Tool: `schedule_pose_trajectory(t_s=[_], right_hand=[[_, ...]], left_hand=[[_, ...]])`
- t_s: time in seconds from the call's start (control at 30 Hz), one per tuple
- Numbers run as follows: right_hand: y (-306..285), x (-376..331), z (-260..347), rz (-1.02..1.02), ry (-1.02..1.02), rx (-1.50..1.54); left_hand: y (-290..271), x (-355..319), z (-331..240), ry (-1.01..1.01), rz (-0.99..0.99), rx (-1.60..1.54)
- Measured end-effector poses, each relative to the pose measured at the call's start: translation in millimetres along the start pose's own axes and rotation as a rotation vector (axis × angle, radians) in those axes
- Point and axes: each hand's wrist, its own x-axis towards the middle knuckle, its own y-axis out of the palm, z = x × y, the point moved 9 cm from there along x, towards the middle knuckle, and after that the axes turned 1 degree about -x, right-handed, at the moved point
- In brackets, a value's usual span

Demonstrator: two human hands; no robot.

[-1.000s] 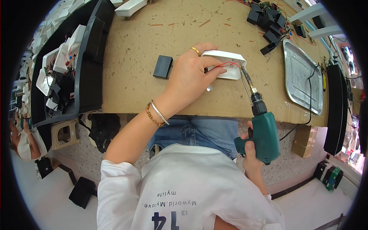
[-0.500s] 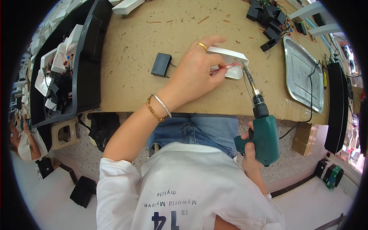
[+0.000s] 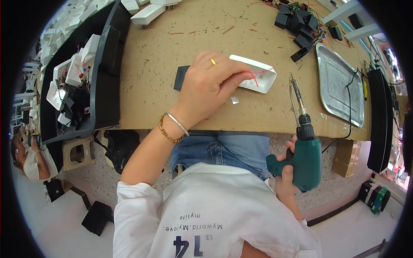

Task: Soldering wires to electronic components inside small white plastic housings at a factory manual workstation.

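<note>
While held: left hand (image 3: 211, 86) pinches white casing (image 3: 258, 77), upper centre.
Right hand (image 3: 286, 170): fist around green drill (image 3: 303, 159).
Next: likely bit to screw hole.

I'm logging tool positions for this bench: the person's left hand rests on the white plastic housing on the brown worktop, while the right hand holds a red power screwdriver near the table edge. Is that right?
Not quite: the power screwdriver in the right hand is dark green, not red, as the head view shows. The rest stands: the left hand rests on the white plastic housing on the brown worktop, and the tool sits near the table edge.
</note>
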Motion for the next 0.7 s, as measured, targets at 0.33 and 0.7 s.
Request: schedule_pose_trajectory(t_s=[0.33,0.7], right_hand=[[-1,-1,5,0.0,-0.043,-0.018],[1,9,-17,0.067,-0.042,-0.068]], left_hand=[[51,6,12,-0.051,0.448,-0.072],[47,6,10,-0.004,0.225,0.188]])
